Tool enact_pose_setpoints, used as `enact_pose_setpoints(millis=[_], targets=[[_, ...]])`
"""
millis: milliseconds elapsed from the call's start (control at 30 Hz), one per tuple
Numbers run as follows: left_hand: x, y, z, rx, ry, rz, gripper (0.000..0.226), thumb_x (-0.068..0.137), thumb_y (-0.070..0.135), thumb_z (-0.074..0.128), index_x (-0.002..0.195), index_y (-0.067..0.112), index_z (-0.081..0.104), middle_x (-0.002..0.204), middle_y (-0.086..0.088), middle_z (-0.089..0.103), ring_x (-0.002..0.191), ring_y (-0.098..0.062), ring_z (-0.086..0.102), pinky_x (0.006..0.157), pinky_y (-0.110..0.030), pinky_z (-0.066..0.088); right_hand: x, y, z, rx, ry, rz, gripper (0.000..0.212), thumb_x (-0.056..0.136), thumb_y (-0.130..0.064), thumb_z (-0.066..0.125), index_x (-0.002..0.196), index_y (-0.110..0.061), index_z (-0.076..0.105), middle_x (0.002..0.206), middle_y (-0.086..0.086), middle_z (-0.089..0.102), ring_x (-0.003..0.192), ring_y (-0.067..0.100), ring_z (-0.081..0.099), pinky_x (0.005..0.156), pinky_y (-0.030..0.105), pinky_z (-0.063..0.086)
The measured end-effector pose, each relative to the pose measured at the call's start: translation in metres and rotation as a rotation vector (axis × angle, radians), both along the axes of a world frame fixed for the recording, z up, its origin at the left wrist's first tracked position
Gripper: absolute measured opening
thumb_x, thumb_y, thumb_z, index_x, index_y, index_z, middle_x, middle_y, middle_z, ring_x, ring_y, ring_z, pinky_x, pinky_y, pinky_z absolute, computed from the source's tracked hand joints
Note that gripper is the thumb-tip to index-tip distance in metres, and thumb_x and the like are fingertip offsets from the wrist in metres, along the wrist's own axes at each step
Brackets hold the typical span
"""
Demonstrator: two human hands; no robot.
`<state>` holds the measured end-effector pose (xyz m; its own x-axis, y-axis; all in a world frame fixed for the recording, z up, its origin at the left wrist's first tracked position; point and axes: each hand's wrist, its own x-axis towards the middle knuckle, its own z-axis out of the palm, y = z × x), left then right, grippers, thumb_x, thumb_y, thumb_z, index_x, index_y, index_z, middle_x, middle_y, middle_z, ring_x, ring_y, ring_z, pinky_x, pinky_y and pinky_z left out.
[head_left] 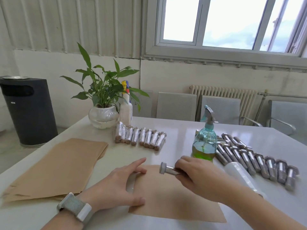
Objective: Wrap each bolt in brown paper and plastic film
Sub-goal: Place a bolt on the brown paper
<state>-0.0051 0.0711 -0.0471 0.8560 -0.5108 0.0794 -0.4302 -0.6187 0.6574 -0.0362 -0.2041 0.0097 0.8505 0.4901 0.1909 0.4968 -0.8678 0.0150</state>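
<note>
Paper-wrapping step: right hand clamped on bolt over brown sheet, left hand flat, fingers apart; rolling likely next.

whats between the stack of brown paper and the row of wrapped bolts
Nothing: in the head view, only bare white table separates the stack of brown paper from the row of wrapped bolts.

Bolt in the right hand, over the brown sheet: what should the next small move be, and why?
Probably lay the bolt down on the brown paper sheet. The right hand holds it just above the sheet, which the left hand pins flat at its near-left edge, ready for rolling.
</note>
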Motion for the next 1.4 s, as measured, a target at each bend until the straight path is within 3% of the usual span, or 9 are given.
enact_pose_setpoints(millis=[233,400,767,1033,1167,1333,1400], targets=[[0.001,0.002,-0.001,0.009,-0.034,0.001,0.102,0.061,0.061,0.078,0.143,0.06,0.017,0.129,0.046,0.043,0.126,0.021,0.031,0.104,-0.005,0.021,0.012,0.013,-0.03,-0.009,0.058,0.073,0.024,0.1,-0.043,0.039,0.114,-0.029,0.052,0.111,-0.009,0.051,0.099,0.018,0.055,0.079,0.037,0.046],[0.004,0.001,-0.003,0.03,-0.047,-0.003,0.104,0.062,0.062,0.076,0.147,0.055,0.018,0.13,0.042,0.043,0.129,0.015,0.033,0.112,-0.016,0.023,0.018,0.008,-0.042,0.074,0.044,0.026,0.028,0.095,-0.051,0.046,0.115,-0.035,0.054,0.11,-0.016,0.051,0.106,0.007,0.049,0.084,0.036,0.047],[0.005,0.002,-0.004,0.033,-0.056,-0.005,0.099,0.063,0.061,0.077,0.144,0.059,0.02,0.131,0.043,0.042,0.126,0.019,0.031,0.105,-0.009,0.023,0.016,0.007,-0.047,0.172,0.073,0.0,0.041,0.081,-0.067,0.048,0.113,-0.043,0.058,0.102,-0.022,0.053,0.099,-0.001,0.051,0.086,0.033,0.046],[0.005,0.002,-0.003,0.028,-0.056,-0.015,0.099,0.065,0.059,0.079,0.145,0.055,0.021,0.132,0.039,0.043,0.128,0.017,0.033,0.111,-0.013,0.023,0.015,0.011,-0.047,0.186,0.051,-0.033,0.036,0.086,-0.063,0.051,0.114,-0.042,0.059,0.107,-0.022,0.053,0.103,0.001,0.049,0.087,0.034,0.045],[0.005,0.002,-0.004,0.032,-0.058,-0.012,0.097,0.065,0.059,0.078,0.142,0.059,0.021,0.131,0.042,0.041,0.126,0.02,0.03,0.108,-0.008,0.021,0.016,0.011,-0.049,0.202,0.049,-0.042,0.036,0.086,-0.063,0.051,0.114,-0.041,0.058,0.106,-0.022,0.052,0.103,0.001,0.048,0.087,0.032,0.044],[0.006,0.003,-0.004,0.03,-0.051,-0.01,0.098,0.064,0.061,0.078,0.144,0.058,0.021,0.132,0.04,0.042,0.128,0.017,0.032,0.113,-0.016,0.024,0.014,0.013,-0.047,0.198,0.056,-0.04,0.037,0.085,-0.064,0.055,0.114,-0.041,0.061,0.106,-0.023,0.052,0.104,-0.001,0.048,0.089,0.031,0.044],[0.006,0.003,-0.004,0.033,-0.054,-0.011,0.099,0.064,0.062,0.078,0.144,0.059,0.021,0.132,0.04,0.042,0.128,0.016,0.032,0.114,-0.018,0.024,0.014,0.009,-0.036,0.316,0.072,-0.052,0.038,0.08,-0.063,0.064,0.109,-0.039,0.066,0.102,-0.022,0.054,0.098,-0.003,0.05,0.086,0.023,0.043]])
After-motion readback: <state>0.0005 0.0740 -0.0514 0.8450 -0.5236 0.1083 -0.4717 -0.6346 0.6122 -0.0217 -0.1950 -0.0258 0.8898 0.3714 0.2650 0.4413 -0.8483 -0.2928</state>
